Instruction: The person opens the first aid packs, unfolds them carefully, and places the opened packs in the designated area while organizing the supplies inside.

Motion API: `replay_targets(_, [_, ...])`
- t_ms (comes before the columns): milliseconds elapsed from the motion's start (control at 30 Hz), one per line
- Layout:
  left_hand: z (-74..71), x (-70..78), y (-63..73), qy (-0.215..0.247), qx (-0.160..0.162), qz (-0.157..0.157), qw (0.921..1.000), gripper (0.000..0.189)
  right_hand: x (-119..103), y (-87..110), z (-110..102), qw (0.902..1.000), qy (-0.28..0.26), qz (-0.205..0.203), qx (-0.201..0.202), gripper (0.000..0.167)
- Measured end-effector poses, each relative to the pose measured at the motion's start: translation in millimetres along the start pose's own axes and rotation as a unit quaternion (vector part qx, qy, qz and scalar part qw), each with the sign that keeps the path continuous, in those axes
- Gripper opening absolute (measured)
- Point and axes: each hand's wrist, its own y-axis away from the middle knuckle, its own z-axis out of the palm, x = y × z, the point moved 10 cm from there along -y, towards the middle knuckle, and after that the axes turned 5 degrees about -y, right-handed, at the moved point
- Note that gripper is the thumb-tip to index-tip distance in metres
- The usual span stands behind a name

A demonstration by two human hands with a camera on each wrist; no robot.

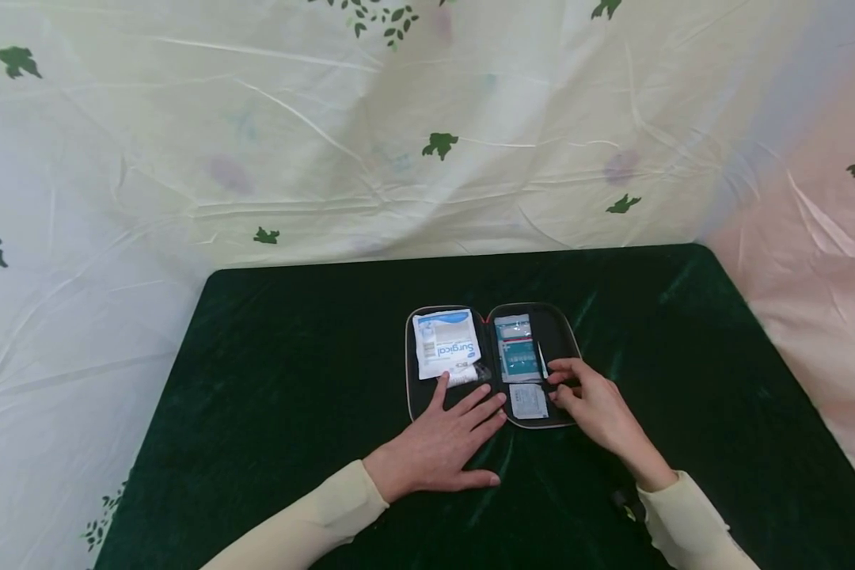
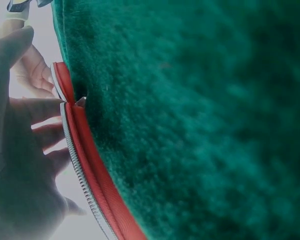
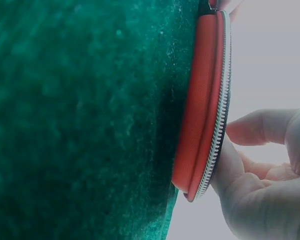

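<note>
An unzipped first-aid case [image 1: 422,394] lies spread flat, with a black lining and a red outer shell. My left hand [image 1: 445,447] rests over the front edge of its left half, fingers spread; one fingertip reaches a small clear-wrapped white item [image 1: 461,374] below a white "Surgical" packet [image 1: 447,342]. Over the right half, my right hand [image 1: 594,404] has bent fingers, with thumb and forefinger apart. Those fingertips are close beside a thin white strip [image 1: 542,360]; contact is unclear. To their left are a teal-and-clear packet [image 1: 518,350] and a small white sachet [image 1: 528,401].
Dark green velvety cloth [image 1: 292,356] covers the table under the case. A pale curtain with green leaf prints [image 1: 399,190] hangs behind the table's far edge and along both sides. The case's red side and metal zipper [image 3: 220,115] face the right wrist camera.
</note>
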Motion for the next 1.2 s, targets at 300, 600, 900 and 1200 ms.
replay_targets(300, [-16.4, -9.6, 13.1, 0.03, 0.037, -0.014, 0.9988, 0.08, -10.4, 2.9, -13.1, 0.997, 0.061, -0.028, 0.039, 0.036])
replay_targets(600, [-42.9, -45.2, 46.0, 0.061, 0.135, -0.09, 0.9848, 0.071, -29.4, -0.5, -10.5, 0.9954, 0.048, -0.063, 0.054, 0.04])
replay_targets(900, [-37.3, -79.3, 65.0, 0.064, 0.141, -0.185, 0.9706, 0.077, -50.5, -14.3, 8.7, 0.9934, 0.049, -0.096, 0.04, 0.044])
replay_targets(1200, [-20.3, -92.3, 60.6, 0.077, 0.087, -0.223, 0.9678, 0.091, -66.5, -38.7, 33.7, 0.9939, 0.051, -0.098, 0.005, 0.048])
